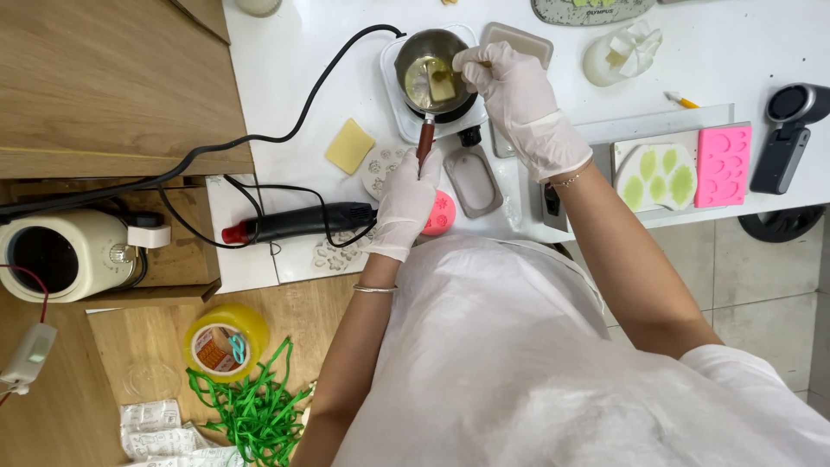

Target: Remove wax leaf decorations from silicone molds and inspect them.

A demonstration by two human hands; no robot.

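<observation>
Nearest the body, the gloved left hand [405, 203] is wrapped around the reddish-brown handle [425, 141] of a small metal pot [430, 62]. Beyond it, that pot sits on a white hotplate [393, 99], where the gloved right hand [510, 86] pinches a stirrer over melting yellow wax [437, 84].

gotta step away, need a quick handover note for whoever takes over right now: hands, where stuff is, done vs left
Left hand, gloved, grips the dark handle of the small metal pot on the white hot plate.
Right hand, gloved, holds something at the pot's rim; too hidden to name.
Done: liquid in the pot.
Left: pale block unmelted; pink mould cavities look empty.
</observation>
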